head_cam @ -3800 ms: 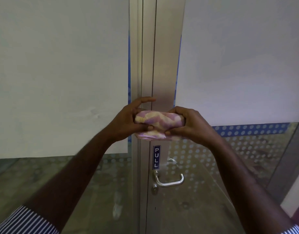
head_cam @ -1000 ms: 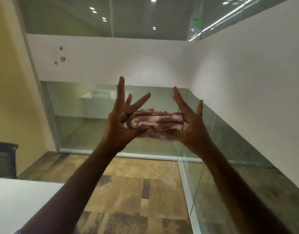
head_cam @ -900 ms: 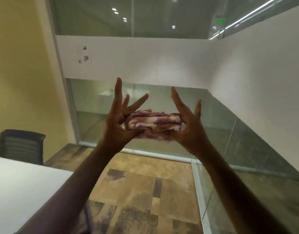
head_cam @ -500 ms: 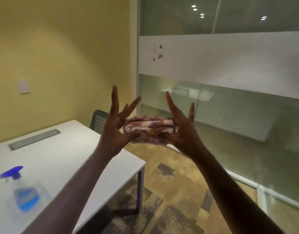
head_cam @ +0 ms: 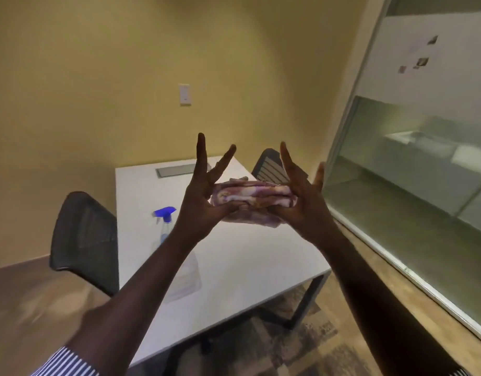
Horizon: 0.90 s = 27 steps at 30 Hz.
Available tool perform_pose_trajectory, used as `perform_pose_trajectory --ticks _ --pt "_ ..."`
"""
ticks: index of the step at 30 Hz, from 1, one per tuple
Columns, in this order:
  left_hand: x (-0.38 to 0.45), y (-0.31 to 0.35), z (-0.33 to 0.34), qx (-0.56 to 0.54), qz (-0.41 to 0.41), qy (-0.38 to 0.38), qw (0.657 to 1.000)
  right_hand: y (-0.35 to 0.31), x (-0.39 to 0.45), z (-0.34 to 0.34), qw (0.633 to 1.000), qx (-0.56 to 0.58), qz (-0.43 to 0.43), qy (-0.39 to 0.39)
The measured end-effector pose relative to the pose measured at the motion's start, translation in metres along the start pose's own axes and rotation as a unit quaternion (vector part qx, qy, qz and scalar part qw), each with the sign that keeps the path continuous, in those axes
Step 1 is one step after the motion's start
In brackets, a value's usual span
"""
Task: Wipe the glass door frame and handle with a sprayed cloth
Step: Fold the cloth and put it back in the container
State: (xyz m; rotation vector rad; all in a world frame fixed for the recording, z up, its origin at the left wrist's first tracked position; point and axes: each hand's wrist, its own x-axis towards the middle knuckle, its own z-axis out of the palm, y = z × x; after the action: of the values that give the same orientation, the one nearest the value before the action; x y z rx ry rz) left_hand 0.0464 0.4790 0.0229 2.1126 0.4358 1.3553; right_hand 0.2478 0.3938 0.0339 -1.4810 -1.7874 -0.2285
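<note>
A folded pink, purple and cream cloth [head_cam: 251,195] is held up in front of me between both hands. My left hand [head_cam: 204,202] pinches its left end with thumb and a finger, the other fingers spread upward. My right hand [head_cam: 301,202] pinches the right end the same way. A clear spray bottle [head_cam: 164,223] with a blue trigger head stands on the white table [head_cam: 247,261], just left of my left forearm. The glass door, its frame and handle are out of view.
A dark mesh chair [head_cam: 84,240] stands left of the table and another chair [head_cam: 269,165] at its far end. A glass partition [head_cam: 412,164] with a frosted band runs along the right. Yellow wall behind; patterned floor below.
My view has swung left from the door, past the glass partitions, to the table and spray bottle. Both hands keep the cloth pinched between them, fingers now splayed upward.
</note>
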Motion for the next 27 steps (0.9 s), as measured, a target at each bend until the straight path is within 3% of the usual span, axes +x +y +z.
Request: perform_pose_trajectory --ticks 8,14,19,27 --pt "-0.035 -0.076 -0.044 -0.008 -0.139 0.014 0.99 0.02 0.03 0.112 0.988 0.138 -0.007 -0.074" --pt "-0.054 -0.126 -0.055 0.024 -0.173 0.094 0.98 0.062 0.044 0.192 0.974 0.187 0.009 -0.125" --pt "-0.057 -0.171 -0.053 0.075 -0.234 0.135 0.96 0.09 0.054 0.252 0.943 0.294 0.038 -0.148" --pt "-0.083 -0.235 -0.037 0.098 -0.338 0.188 0.917 0.131 0.052 0.344 0.911 0.318 0.089 -0.248"
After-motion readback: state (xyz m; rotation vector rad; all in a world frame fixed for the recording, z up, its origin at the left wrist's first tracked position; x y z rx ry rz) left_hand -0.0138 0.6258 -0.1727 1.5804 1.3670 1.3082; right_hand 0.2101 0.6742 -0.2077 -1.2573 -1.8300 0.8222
